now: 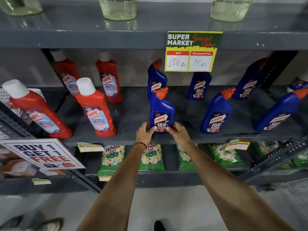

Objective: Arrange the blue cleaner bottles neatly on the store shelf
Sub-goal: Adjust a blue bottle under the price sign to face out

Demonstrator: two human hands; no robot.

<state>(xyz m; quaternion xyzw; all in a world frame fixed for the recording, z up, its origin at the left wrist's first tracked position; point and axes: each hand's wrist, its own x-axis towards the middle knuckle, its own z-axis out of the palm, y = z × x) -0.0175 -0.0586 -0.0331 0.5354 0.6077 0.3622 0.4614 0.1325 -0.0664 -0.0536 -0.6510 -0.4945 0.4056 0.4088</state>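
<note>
both hands at shelf [130,120] front edge, cupped on one upright blue bottle [161,110]: left hand [145,132] on its left base, right hand [177,131] on its right, fingers half curled, gripping. equal reach. long axis vertical, label forward. second bottle [156,77] directly behind; others stand right, spaced unevenly.

blue cleaner bottles [162,112] | orange caps | upright | shelf [131,114]

Grey shelf [133,112] carries red bottles [95,109] and perhaps six blue bottles [216,112].
</note>
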